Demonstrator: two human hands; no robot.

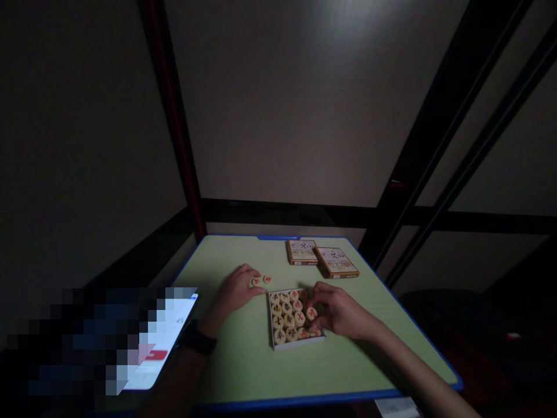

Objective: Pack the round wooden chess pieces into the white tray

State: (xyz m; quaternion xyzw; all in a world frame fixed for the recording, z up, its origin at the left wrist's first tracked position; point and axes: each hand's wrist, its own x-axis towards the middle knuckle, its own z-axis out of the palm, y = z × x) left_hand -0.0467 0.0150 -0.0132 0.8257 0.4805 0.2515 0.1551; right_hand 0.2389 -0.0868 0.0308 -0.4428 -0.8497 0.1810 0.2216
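Observation:
A shallow white box tray [300,343] lies on the table, filled with rows of round wooden Chinese chess pieces [289,320] marked in black and red. At its right side, my right hand [342,310] pinches a red-marked Chinese chess piece [311,313] between thumb and fingers, over the tray's right column. My left hand [238,288] rests on the table beyond the tray's left corner, thumb and fingers closed around another red-marked piece [256,281]. A loose red-marked piece [267,279] lies just right of it. My right fingers partly hide the tray's right side.
Two flat printed boxes [337,262] lie at the back right of the green table [348,366], which has a blue edge. A lit screen [169,334] stands at the left, partly pixelated. Wall panels rise behind the table. Something pale [397,407] shows below the front edge.

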